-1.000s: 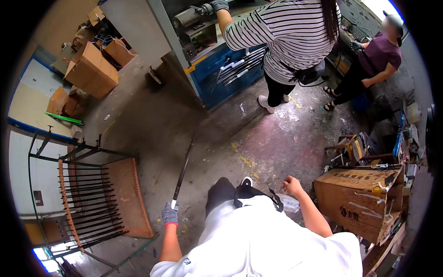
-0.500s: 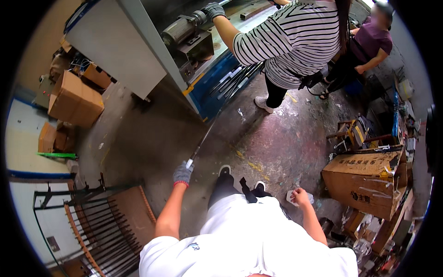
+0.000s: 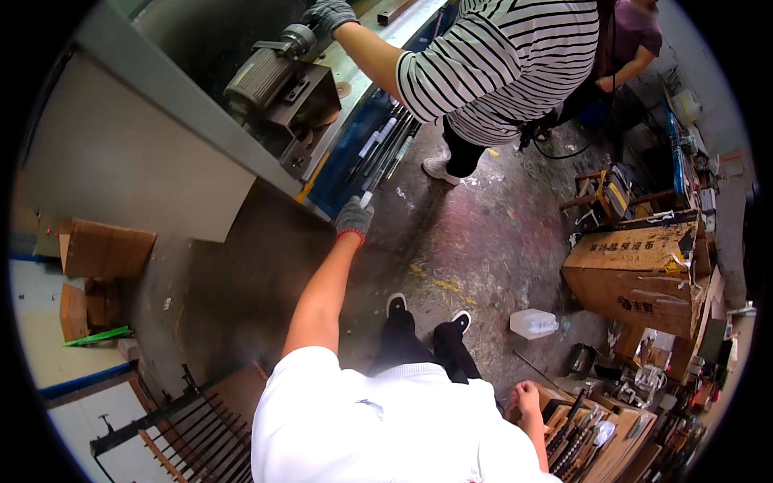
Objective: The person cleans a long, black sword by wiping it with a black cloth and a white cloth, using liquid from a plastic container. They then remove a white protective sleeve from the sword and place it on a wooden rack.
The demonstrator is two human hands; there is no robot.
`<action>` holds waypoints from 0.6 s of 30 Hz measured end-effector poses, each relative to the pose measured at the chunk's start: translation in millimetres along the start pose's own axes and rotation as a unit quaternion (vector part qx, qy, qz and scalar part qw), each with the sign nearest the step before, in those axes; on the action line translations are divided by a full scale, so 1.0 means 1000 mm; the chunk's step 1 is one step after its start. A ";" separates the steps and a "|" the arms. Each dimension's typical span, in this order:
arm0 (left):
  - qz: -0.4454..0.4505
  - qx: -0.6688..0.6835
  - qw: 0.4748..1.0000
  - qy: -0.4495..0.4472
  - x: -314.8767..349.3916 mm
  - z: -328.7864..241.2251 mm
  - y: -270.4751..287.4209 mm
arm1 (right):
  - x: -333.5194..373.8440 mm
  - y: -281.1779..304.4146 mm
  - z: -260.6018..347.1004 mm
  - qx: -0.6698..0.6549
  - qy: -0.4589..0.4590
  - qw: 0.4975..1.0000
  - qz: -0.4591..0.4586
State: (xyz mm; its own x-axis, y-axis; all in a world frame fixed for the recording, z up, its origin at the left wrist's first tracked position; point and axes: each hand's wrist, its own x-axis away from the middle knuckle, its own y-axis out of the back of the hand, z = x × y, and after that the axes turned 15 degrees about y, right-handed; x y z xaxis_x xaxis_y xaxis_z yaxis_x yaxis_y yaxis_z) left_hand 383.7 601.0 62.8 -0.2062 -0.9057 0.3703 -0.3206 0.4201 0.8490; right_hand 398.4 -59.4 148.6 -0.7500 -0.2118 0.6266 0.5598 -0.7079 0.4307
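My left hand (image 3: 354, 219), in a grey knit glove with a red cuff, reaches forward and is closed around the white end of a thin rod (image 3: 367, 198). The rod points toward several dark and silver rods (image 3: 385, 149) with white sections, lying along the blue side of a machine bench (image 3: 326, 181). How far the held rod runs among them is hard to make out. My right hand (image 3: 525, 398) is bare and hangs low at my side, fingers curled, with nothing visible in it. It is close to a wooden tray of tools (image 3: 616, 439).
A co-worker in a striped shirt (image 3: 499, 68) stands at the bench, a gloved hand by a motor (image 3: 262, 76). Another person (image 3: 636, 40) is behind. Right: a large cardboard box (image 3: 632, 278) and a translucent jug (image 3: 533, 324). Left: a grey panel (image 3: 153, 137) and a rod rack (image 3: 201, 435).
My left hand has moved forward with the rod, up to the rods by the bench. My right hand has dropped back toward my side. The view has shifted forward, bringing the machine closer.
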 end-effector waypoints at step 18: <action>0.022 -0.100 0.992 0.074 -0.067 -0.122 -0.060 | 0.074 -0.035 0.001 0.026 -0.063 0.996 -0.057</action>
State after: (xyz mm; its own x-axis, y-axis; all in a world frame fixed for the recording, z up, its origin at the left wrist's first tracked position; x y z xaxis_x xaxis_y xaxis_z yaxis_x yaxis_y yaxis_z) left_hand 529.9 629.4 33.4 -0.0739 -0.8913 0.4474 -0.1212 0.4534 0.8831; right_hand 323.6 -49.1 180.5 -0.7613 -0.0442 0.6469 0.4940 -0.6858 0.5345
